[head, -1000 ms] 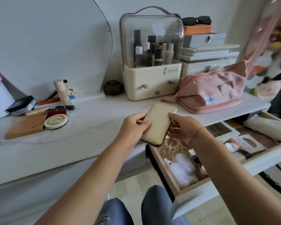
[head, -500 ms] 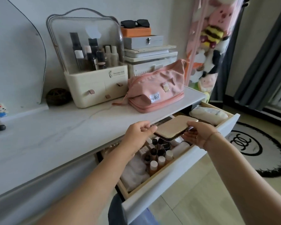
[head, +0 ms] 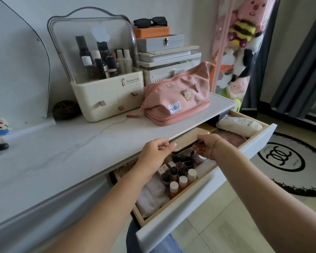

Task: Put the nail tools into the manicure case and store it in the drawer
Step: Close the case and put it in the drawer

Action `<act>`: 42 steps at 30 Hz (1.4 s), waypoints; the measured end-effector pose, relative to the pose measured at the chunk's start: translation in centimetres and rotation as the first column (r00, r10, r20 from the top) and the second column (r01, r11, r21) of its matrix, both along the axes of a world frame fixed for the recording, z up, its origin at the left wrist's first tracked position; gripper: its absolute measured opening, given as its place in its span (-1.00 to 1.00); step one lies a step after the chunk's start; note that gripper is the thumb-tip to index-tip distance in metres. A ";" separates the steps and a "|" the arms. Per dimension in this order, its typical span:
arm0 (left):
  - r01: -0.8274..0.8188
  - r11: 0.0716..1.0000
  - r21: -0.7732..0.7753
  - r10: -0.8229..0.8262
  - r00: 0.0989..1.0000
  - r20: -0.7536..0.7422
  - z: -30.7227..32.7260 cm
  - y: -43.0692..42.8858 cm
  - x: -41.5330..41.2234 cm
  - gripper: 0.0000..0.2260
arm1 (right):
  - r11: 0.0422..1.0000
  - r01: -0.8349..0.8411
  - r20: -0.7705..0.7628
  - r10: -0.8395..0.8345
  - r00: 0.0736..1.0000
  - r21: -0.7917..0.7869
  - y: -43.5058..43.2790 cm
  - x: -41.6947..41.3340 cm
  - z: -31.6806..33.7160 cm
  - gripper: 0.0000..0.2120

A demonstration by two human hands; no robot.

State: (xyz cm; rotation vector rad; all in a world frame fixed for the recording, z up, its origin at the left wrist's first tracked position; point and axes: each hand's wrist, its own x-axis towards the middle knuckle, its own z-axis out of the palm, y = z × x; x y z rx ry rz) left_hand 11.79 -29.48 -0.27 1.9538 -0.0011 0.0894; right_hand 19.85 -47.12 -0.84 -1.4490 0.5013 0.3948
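Observation:
The gold textured manicure case (head: 189, 139) is closed and lies nearly flat over the open white drawer (head: 204, 201), its far end tucked under the tabletop's edge. My left hand (head: 156, 152) pinches the case's near left corner. My right hand (head: 207, 146) grips its right side, thumb on top and fingers beneath. No loose nail tools are in sight. Under the case the drawer holds several small bottles (head: 181, 179).
White cloths (head: 151, 198) fill the drawer's left end; a white pouch (head: 239, 126) lies at its right end. On the marble tabletop (head: 53, 161) stand a cosmetics organiser (head: 98, 70), a pink bag (head: 177, 99) and stacked boxes (head: 164, 50). A round rug (head: 290, 161) lies right.
Both hands have carried the case from above the tabletop's edge to the right and lower, in over the open drawer. My view has swung right.

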 end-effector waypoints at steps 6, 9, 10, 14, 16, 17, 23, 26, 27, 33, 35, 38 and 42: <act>0.008 0.999 0.036 -0.007 1.000 -0.028 -0.5 0.2 0.4 -0.60 | 0.998 0.043 0.055 -0.045 0.997 0.047 0.1 0.4 0.6 -0.74; 0.020 0.999 0.032 -0.018 0.998 -0.065 -0.9 0.1 0.7 -0.59 | 0.999 0.034 0.079 -0.036 0.996 0.020 -0.7 0.0 0.6 -0.61; 0.025 0.999 0.033 -0.022 0.997 -0.077 -1.0 0.0 0.8 -0.60 | 0.999 0.031 0.084 -0.033 0.996 0.026 -0.8 -0.2 0.6 -0.62; 0.043 0.998 0.049 -0.038 0.994 -0.102 -1.3 -0.5 1.0 -0.64 | 0.997 0.022 0.093 -0.028 0.995 0.069 -0.4 -0.9 0.5 -0.87; 0.042 0.997 0.058 -0.036 0.994 -0.103 -1.4 -0.5 0.9 -0.65 | 0.997 -0.001 0.099 -0.006 0.995 0.076 0.1 -1.3 0.8 -0.85; 0.041 0.997 0.063 -0.035 0.994 -0.101 -1.5 -0.3 0.9 -0.66 | 0.998 -0.031 0.108 0.024 0.994 0.063 0.3 -1.6 0.8 -0.83; 0.049 0.987 0.154 -0.044 0.998 -0.039 -1.3 1.4 -0.7 -0.53 | 0.666 -0.021 0.429 0.504 0.749 -0.746 0.1 -4.9 0.7 -0.49; 0.154 0.950 0.272 -0.154 0.988 -0.024 -0.6 2.2 -3.3 -0.27 | 0.621 0.010 0.507 0.630 0.588 -0.784 -1.4 -8.0 -0.4 -0.22; 0.202 0.927 0.315 -0.200 0.979 -0.039 -0.4 2.3 -4.4 -0.22 | 0.599 0.010 0.504 0.665 0.551 -0.801 -2.0 -9.0 -1.0 -0.13; 0.364 0.790 0.493 -0.358 0.927 -0.112 -0.9 1.6 -9.1 -0.07 | 0.512 0.048 0.479 0.762 0.437 -0.858 -4.1 -12.1 -4.6 0.04; 0.371 0.769 0.521 -0.364 0.924 -0.121 -1.7 1.7 -9.5 -0.05 | 0.512 0.072 0.489 0.757 0.432 -0.856 -3.9 -12.2 -5.4 0.03; 0.329 0.769 0.548 -0.341 0.936 -0.085 -2.2 2.0 -9.8 -0.10 | 0.552 0.112 0.536 0.709 0.458 -0.826 -3.3 -12.1 -5.7 0.02; 0.152 0.725 0.672 -0.231 0.972 0.029 -2.7 2.7 -9.5 -0.11 | 0.590 0.110 0.559 0.666 0.493 -0.800 -2.6 -11.7 -5.4 0.03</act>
